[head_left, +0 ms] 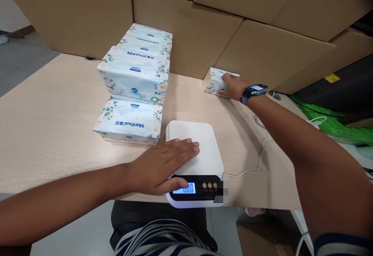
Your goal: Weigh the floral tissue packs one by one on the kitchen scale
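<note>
In the right hand (pixel 233 86), tissue pack (pixel 214 81).

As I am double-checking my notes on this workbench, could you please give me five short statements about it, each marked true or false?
1. The left hand is over the white scale. True.
2. The right hand is over the white scale too. False: it is touching a tissue pack beside the cardboard boxes.
3. A watch is worn on the right arm. True.
4. The display is dark. False: it is lit, though the left thumb partly covers it.
5. The nearest pack in the left group shows its brand name upside down. True.
</note>
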The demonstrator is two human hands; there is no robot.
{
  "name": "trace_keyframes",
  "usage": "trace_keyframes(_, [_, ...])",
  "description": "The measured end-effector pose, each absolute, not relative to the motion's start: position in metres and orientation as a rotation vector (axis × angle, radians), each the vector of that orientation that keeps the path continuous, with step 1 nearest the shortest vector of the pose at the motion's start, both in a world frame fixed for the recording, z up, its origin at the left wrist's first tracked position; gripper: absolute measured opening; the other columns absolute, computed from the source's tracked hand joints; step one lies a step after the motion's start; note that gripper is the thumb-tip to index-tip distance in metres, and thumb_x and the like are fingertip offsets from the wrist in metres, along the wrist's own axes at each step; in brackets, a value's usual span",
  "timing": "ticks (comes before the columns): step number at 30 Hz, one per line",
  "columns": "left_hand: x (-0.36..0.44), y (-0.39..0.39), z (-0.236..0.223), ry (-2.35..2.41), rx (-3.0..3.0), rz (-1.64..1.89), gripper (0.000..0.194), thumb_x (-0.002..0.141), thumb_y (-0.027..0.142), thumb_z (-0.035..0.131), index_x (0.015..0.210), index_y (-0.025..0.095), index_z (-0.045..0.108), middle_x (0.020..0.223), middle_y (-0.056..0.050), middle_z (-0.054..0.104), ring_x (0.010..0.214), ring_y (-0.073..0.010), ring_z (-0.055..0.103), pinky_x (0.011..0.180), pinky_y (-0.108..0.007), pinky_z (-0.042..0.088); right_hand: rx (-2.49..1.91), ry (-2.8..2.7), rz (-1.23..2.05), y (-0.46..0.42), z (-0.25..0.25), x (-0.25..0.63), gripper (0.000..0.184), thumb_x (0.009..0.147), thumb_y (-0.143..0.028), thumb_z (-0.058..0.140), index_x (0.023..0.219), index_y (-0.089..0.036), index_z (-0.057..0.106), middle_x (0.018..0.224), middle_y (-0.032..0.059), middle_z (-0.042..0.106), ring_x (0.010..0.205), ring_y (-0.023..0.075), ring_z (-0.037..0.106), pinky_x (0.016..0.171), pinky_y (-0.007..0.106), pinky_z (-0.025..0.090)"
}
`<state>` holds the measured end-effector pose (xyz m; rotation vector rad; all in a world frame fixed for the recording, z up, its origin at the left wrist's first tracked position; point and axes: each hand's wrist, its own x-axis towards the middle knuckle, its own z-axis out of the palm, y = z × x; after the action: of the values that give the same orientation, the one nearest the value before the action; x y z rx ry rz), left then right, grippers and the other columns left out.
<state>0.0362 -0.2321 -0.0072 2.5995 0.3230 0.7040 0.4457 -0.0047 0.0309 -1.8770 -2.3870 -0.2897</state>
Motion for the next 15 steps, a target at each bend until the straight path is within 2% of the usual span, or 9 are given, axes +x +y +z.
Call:
trace_keyframes(2, [0.036,-0.232,-0.007,0.326,2.590,0.717,0.081,0.112,0.061,0.043,0.175,0.021,0.014,0.176,-0.018,0.045,0.167,-0.0323,0.042,0.139,-0.051,0.036,-1.902,-2.389,-0.295,-0.005,0.030,0.445,0.066,0.095,-0.071,0.058,0.125,-0.012,0.063,0.131,0.0256,0.075,0.117,0.0360,0.074,0.099,0.046,0.060])
trace_keyframes(6, [0.035,-0.232,-0.009,0.332,2.587,0.754,0.079,0.111,0.060,0.044,0.174,0.021,0.017,0.175,-0.018,0.047,0.166,-0.0326,0.043,0.139,-0.050,0.038,-2.068,-2.408,-0.321,-0.005,0.031,0.441,0.064,0.089,-0.053,0.068,0.135,-0.009,0.060,0.141,0.0300,0.069,0.123,0.0476,0.070,0.099,0.059,0.058])
trace_keyframes(8, [0.035,-0.232,-0.010,0.339,2.596,0.768,0.077,0.112,0.060,0.043,0.174,0.021,0.018,0.174,-0.018,0.049,0.166,-0.0321,0.045,0.138,-0.050,0.039,-2.116,-2.419,-0.343,-0.006,0.033,0.439,0.064,0.089,-0.047,0.070,0.139,-0.009,0.059,0.144,0.0299,0.067,0.126,0.0479,0.068,0.101,0.058,0.058])
trace_keyframes(10, [0.035,-0.232,-0.010,0.348,2.611,0.786,0.075,0.113,0.060,0.040,0.173,0.020,0.020,0.173,-0.018,0.050,0.165,-0.0314,0.045,0.138,-0.049,0.039,-2.147,-2.427,-0.370,-0.006,0.034,0.436,0.064,0.091,-0.048,0.072,0.140,-0.009,0.059,0.144,0.0290,0.067,0.127,0.0452,0.068,0.102,0.054,0.057])
trace_keyframes(12, [0.036,-0.232,-0.009,0.357,2.626,0.812,0.073,0.114,0.060,0.038,0.171,0.017,0.024,0.172,-0.018,0.052,0.165,-0.0307,0.047,0.137,-0.048,0.040,-2.173,-2.429,-0.398,-0.006,0.035,0.434,0.062,0.097,-0.053,0.070,0.142,-0.012,0.060,0.143,0.0229,0.067,0.126,0.0372,0.068,0.104,0.052,0.058])
trace_keyframes(14, [0.036,-0.232,-0.008,0.360,2.656,0.827,0.072,0.114,0.061,0.037,0.168,0.013,0.032,0.170,-0.019,0.054,0.163,-0.0315,0.050,0.136,-0.048,0.043,-2.195,-2.426,-0.419,-0.006,0.036,0.432,0.058,0.101,-0.054,0.069,0.144,-0.015,0.060,0.142,0.0171,0.067,0.123,0.0302,0.069,0.105,0.051,0.059])
trace_keyframes(15, [0.037,-0.233,-0.007,0.351,2.680,0.829,0.072,0.114,0.061,0.038,0.166,0.011,0.037,0.169,-0.020,0.055,0.161,-0.0326,0.051,0.134,-0.048,0.044,-2.202,-2.424,-0.423,-0.005,0.036,0.431,0.058,0.101,-0.051,0.071,0.145,-0.015,0.060,0.142,0.0169,0.068,0.122,0.0297,0.069,0.105,0.051,0.059])
